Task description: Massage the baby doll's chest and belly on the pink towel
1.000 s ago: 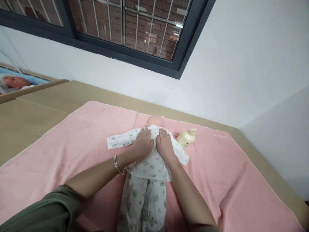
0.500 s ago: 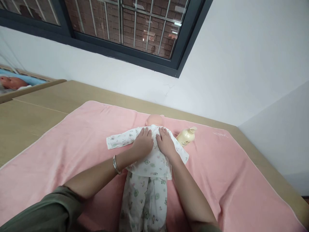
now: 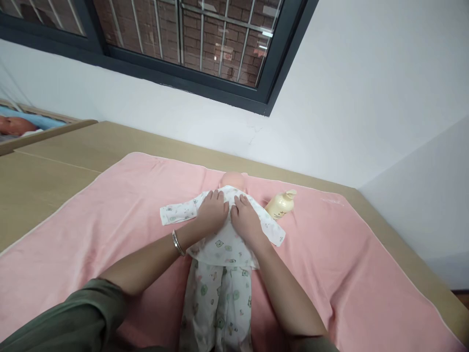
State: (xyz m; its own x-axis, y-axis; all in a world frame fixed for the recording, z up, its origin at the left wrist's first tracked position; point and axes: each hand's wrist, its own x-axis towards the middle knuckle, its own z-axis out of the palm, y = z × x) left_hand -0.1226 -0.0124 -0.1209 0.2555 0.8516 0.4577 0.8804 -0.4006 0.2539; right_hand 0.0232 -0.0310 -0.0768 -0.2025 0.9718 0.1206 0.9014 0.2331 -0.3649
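Observation:
A baby doll lies on a pink blanket (image 3: 120,205), dressed in a white patterned top (image 3: 223,247) and matching trousers (image 3: 234,298). Only the crown of the doll's head (image 3: 233,180) shows past the collar. My left hand (image 3: 213,211) rests flat on the left side of the top's upper part, fingers stretched towards the head. Opposite it, my right hand (image 3: 246,220) lies on the right side of the top, its fingers also extended. A narrow strip of cloth shows between the two hands. The doll's sleeves spread out to either side.
A cream pump bottle (image 3: 281,204) lies tilted on the blanket beside the right sleeve. The blanket covers a wooden table (image 3: 66,161) against a white wall under a barred window. At far left, another doll (image 3: 16,125) lies in a wood-edged bed.
My right hand has slid slightly down and to the left on the top. My left hand stays on the cloth, barely shifted, while the whole view has moved a little.

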